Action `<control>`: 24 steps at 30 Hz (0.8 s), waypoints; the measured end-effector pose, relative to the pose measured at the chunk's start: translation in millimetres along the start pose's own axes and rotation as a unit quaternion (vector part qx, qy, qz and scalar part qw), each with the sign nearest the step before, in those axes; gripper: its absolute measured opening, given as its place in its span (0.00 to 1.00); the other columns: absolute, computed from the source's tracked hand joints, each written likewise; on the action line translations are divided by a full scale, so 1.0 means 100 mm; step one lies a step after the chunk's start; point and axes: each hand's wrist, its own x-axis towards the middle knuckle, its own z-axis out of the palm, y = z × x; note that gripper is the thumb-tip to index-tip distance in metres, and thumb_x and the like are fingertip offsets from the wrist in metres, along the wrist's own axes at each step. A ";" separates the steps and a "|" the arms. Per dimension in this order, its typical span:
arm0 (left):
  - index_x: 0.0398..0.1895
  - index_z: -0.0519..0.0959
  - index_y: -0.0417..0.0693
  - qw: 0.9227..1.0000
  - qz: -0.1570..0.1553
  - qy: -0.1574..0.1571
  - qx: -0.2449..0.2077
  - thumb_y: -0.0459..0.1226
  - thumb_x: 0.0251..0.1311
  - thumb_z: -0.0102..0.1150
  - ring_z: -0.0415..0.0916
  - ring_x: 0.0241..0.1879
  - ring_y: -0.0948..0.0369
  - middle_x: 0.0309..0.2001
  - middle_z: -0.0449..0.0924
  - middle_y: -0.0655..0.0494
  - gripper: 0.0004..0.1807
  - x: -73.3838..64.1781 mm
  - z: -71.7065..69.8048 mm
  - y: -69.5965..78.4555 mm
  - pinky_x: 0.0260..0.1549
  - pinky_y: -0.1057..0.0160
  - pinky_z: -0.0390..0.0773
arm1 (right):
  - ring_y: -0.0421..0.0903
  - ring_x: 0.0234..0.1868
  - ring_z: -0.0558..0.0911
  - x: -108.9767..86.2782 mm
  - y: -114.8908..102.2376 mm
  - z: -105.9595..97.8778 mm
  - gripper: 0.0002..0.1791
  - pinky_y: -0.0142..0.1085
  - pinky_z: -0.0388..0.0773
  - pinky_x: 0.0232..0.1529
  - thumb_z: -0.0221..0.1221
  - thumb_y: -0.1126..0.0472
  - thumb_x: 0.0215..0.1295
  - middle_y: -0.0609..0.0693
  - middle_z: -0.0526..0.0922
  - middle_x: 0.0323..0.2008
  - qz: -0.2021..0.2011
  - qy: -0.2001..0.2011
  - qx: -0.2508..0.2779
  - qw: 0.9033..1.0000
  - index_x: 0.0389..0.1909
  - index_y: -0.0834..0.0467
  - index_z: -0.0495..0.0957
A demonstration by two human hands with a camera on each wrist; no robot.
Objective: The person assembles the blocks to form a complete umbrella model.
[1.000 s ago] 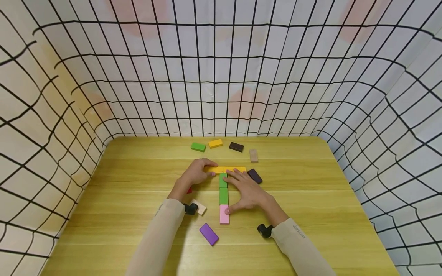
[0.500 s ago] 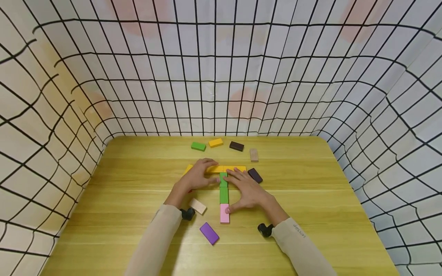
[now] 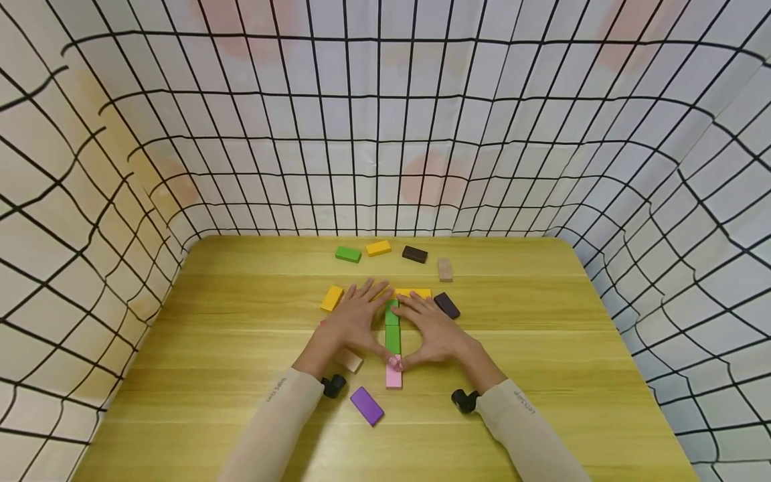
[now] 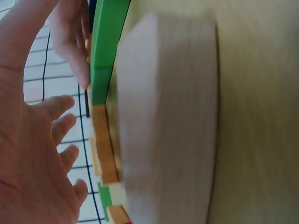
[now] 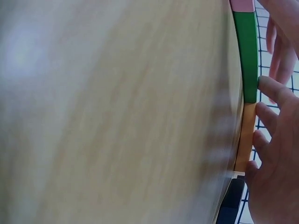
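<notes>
In the head view, two green blocks (image 3: 393, 339) and a pink block (image 3: 393, 380) lie end to end in a column. Across its far end runs a row of yellow blocks (image 3: 415, 293), its left part mostly hidden by fingers. My left hand (image 3: 355, 321) spreads over the left side, its thumb at the pink block. Opposite it, my right hand (image 3: 438, 335) is spread with fingertips at the yellow row and upper green block, thumb by the pink one. Neither hand grips anything. A pale wooden block (image 4: 173, 116) looms large in the left wrist view.
Around the hands lie a purple block (image 3: 367, 406), a loose yellow block (image 3: 332, 298), a dark block (image 3: 447, 305) and a barely visible red one. Farther back are green (image 3: 348, 254), yellow (image 3: 378, 248), dark (image 3: 414, 254) and wooden (image 3: 445, 269) blocks. Black-gridded curtains enclose the table.
My left hand has left the left end of the yellow row and spread out, its thumb coming down to the pink block. The right hand stays nearly still.
</notes>
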 end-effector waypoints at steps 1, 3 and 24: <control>0.85 0.47 0.52 1.000 -0.004 -0.009 0.003 0.81 0.28 0.69 0.35 0.84 0.44 0.85 0.40 0.52 0.81 0.00 0.01 0.02 0.80 0.36 0.39 | 0.57 0.84 0.43 0.00 0.00 0.00 0.65 0.58 0.41 0.82 0.67 0.19 0.44 0.49 0.50 0.83 0.000 0.000 0.000 1.000 0.80 0.48 0.60; 0.85 0.44 0.54 1.000 -0.009 -0.026 0.010 0.82 0.27 0.67 0.33 0.84 0.45 0.85 0.37 0.55 0.82 0.01 0.04 0.04 0.80 0.37 0.37 | 0.57 0.84 0.43 0.00 0.00 0.00 0.65 0.57 0.40 0.83 0.66 0.18 0.44 0.48 0.49 0.84 0.001 -0.003 0.002 1.000 0.80 0.48 0.60; 0.85 0.41 0.58 0.998 -0.024 -0.051 0.019 0.83 0.21 0.67 0.31 0.84 0.51 0.85 0.36 0.62 0.86 0.05 0.12 0.07 0.80 0.38 0.36 | 0.54 0.84 0.44 -0.02 0.07 -0.04 0.60 0.60 0.43 0.82 0.70 0.27 0.51 0.47 0.50 0.83 0.009 0.009 0.060 0.998 0.81 0.45 0.58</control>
